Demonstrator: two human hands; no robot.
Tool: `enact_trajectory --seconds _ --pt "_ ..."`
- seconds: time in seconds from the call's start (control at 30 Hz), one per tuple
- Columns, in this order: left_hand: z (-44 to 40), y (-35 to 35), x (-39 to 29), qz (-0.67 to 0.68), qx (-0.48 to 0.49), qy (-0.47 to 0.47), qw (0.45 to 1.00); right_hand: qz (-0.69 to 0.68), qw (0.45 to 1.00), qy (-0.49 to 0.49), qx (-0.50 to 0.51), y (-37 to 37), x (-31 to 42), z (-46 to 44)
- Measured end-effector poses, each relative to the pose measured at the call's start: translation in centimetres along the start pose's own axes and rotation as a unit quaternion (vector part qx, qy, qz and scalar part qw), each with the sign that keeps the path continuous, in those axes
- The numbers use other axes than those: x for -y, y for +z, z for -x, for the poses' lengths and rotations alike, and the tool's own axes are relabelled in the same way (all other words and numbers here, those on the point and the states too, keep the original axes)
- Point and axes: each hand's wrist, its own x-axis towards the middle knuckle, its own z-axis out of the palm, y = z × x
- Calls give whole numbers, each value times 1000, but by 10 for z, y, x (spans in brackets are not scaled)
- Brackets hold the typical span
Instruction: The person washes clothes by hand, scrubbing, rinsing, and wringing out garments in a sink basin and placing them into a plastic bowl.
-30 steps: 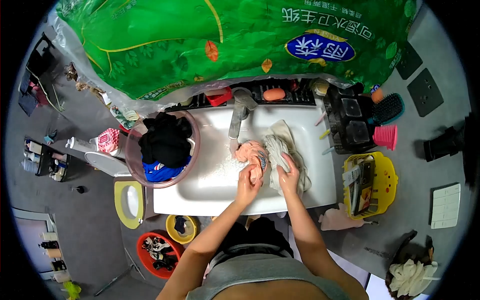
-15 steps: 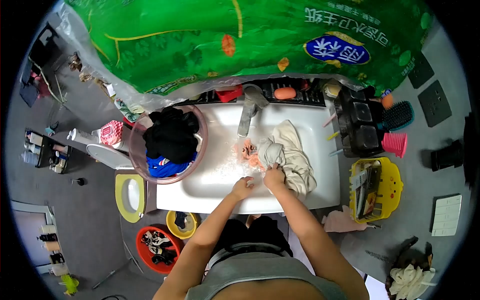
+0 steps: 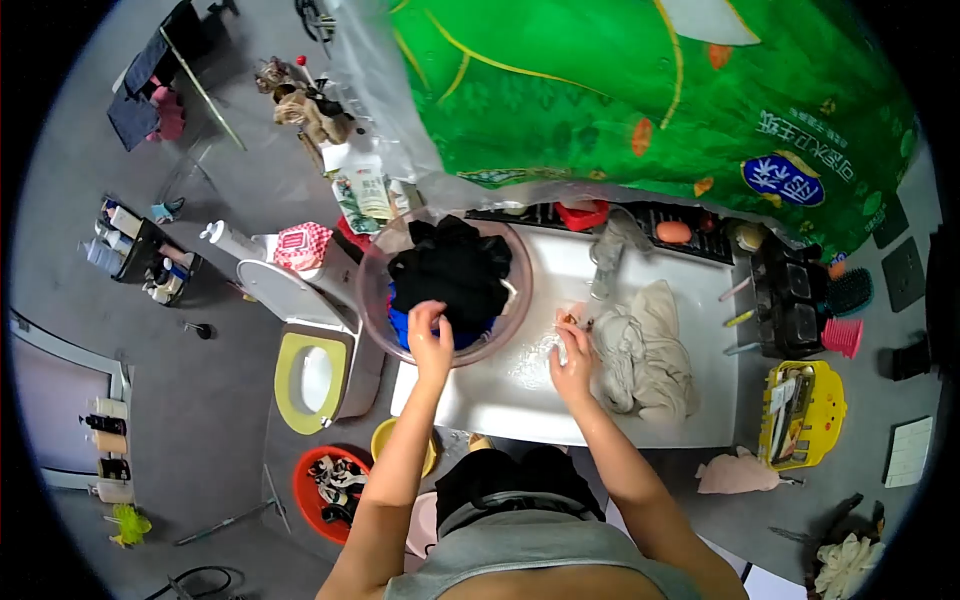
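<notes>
My left hand is over the front of a translucent pink basin, by a heap of black clothing with blue fabric beneath it. Its fingers are slightly bent and apart, with nothing seen in them. In the white sink, my right hand is open below the tap, fingers apart. Just beyond its fingertips lies a small piece of peach cloth, mostly hidden. To its right, wet off-white cloth is bunched up.
A large green plastic pack overhangs the sink's back. An orange soap bar rests on the black ledge. Right of the sink are a black holder and yellow basket. A toilet and red tub are on the left.
The view has swung left. My left hand has moved from the sink to the basin of clothes. My right hand has come off the off-white cloth and opened beside it.
</notes>
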Motion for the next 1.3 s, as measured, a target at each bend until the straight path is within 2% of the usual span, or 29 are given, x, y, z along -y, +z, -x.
enact_trajectory --seconds 0.03,0.07,0.13,0.17,0.2,0.27,0.3,0.4,0.47,0.53,0.57,0.6,0.67,0.77,0.87,0.97,1.03,1.17,1.2,1.3 --pt "-13 -8 10 -88 25 30 995 -27 999 -28 -1 21 7 -10" --pt "-20 -14 17 -160 80 -9 984 -77 996 -11 35 31 30 -28" --pt "-18 -15 34 -161 148 11 976 -134 986 -6 99 58 70 -64" --pt "-12 -18 28 -241 214 -15 946 -86 986 -22 140 75 78 -77" --pt "-8 -21 25 -289 262 -11 921 4 984 -81 158 96 78 -88" --pt "-1 -19 28 -359 283 -47 888 165 938 -16 303 108 109 -110" --pt "-8 -23 14 -374 315 -102 866 191 931 -8 312 119 109 -114" --pt "-19 -23 16 -398 367 -140 829 247 900 59 355 141 103 -125" --pt "-16 -19 33 -395 361 -137 834 205 930 81 295 144 94 -127" --pt "-18 -18 37 -389 348 -135 842 52 961 160 219 126 96 -128" --pt "-18 -17 38 -390 348 -130 842 -58 973 171 142 126 83 -121" --pt "-19 -18 35 -391 351 -126 842 -194 961 171 99 131 61 -111" --pt "-18 -20 31 -383 339 -116 851 -326 918 199 106 102 46 -96" --pt "-15 -20 36 -391 331 -84 855 -463 840 272 76 19 68 -76" --pt "-11 -23 31 -345 266 -14 900 -470 810 350 -28 -42 49 -47" --pt "-8 -18 37 -251 174 12 952 -491 819 297 17 -97 11 -20" --pt "-7 -19 39 -255 170 28 951 -462 818 343 21 -118 -7 -1" --pt "-5 -14 38 -280 160 14 946 -343 862 366 65 -95 -40 30" --pt "-5 -13 38 -284 157 8 946 -321 882 336 78 -73 -59 42" --pt "-4 -13 36 -309 165 6 936 -415 795 416 152 -22 -61 52"
